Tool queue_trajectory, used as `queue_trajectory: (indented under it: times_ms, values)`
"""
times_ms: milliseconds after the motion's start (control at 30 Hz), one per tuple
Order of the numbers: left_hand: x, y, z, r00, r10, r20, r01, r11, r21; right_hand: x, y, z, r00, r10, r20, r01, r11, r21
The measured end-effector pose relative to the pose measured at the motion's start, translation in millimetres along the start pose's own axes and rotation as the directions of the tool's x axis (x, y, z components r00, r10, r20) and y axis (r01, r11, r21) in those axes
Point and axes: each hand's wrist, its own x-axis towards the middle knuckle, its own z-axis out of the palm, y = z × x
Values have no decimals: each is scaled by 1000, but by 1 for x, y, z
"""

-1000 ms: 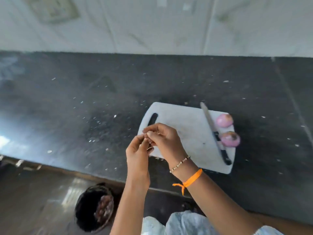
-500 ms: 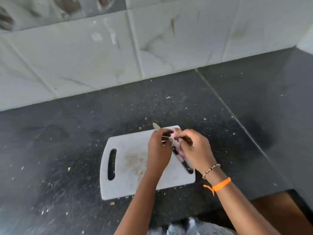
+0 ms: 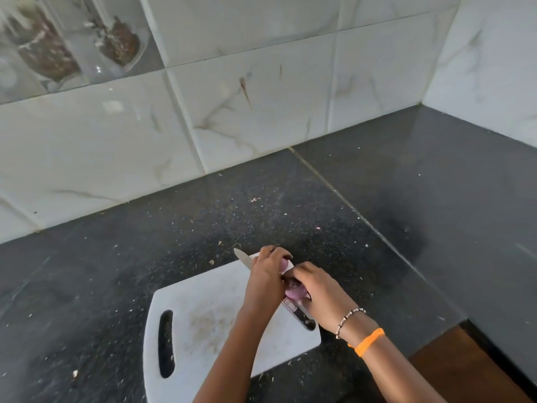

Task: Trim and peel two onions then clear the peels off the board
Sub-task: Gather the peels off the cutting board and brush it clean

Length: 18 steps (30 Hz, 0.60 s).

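At the board's [image 3: 203, 324] far right corner, the left hand [image 3: 268, 274] and right hand [image 3: 315, 289] each curl round an onion [image 3: 295, 292] beside the knife [image 3: 244, 257].

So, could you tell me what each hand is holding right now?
Each hand, left hand and right hand, curls over an onion; exact grip hidden. Knife lies unheld.

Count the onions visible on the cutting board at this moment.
2. One onion sits under the right hand; a second pink onion peeks out beneath the left hand. Both are largely hidden, near the knife.
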Motion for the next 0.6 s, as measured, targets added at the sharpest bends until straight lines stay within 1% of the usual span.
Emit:
queue_trajectory:
  times_ms: [200, 267, 367, 500, 600]
  values:
    - [-2, -8, 1, 996, 24, -84, -24, 1000, -3, -1, 2, 9, 993, 16, -115, -18, 1000, -14]
    - [-9, -12, -4, 989, 11, -149, -12, 1000, -4, -1, 2, 9, 988, 8, -152, -11, 1000, -18]
    - [-31, -23, -16, 967, -51, -248, 49, 999, -12, 3, -7, 13, 981, -38, -188, 40, 999, 7]
    - [-72, -44, -31, 915, -206, -347, 202, 978, -48, 11, -28, 30, 981, -140, -137, 149, 987, 58]
    - [-94, -53, -35, 891, -283, -355, 274, 959, -76, 15, -39, 47, 970, -227, -86, 230, 973, 32]
